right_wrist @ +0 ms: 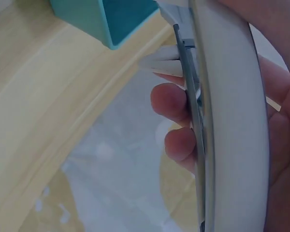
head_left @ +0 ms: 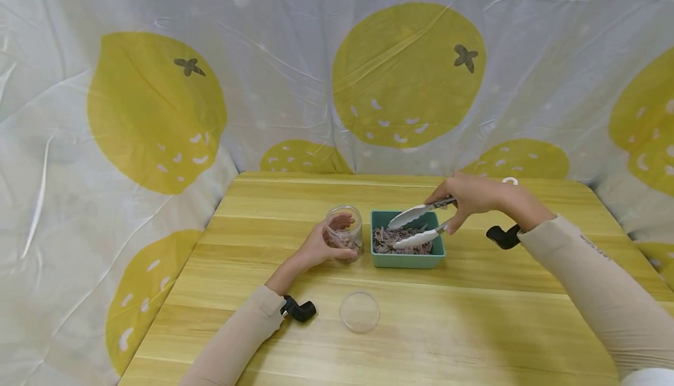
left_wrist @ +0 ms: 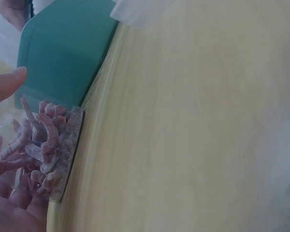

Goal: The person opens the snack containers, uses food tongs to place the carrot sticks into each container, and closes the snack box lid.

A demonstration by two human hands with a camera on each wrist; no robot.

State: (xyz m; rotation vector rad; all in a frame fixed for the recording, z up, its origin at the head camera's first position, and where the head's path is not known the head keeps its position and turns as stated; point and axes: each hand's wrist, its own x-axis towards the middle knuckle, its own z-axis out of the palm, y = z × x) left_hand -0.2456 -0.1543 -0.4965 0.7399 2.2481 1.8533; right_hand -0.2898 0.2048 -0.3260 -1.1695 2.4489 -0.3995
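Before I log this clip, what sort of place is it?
Probably a small staged recording corner: a wrinkled white sheet printed with yellow fruit hangs on three sides of a yellowish wood-grain table, and a small black camera sits at each wrist.

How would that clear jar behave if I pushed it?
The jar may feel slippery, since its wall looks smooth and shiny. The brownish pieces lie low inside, so it probably resists tipping. If knocked over, its round shape might let it roll.

Green container (right_wrist: 84, 17) cut off in right wrist view, jar (head_left: 347, 234) partly hidden by left hand (head_left: 320, 248), sleeve lettering (head_left: 595, 248) illegibly small
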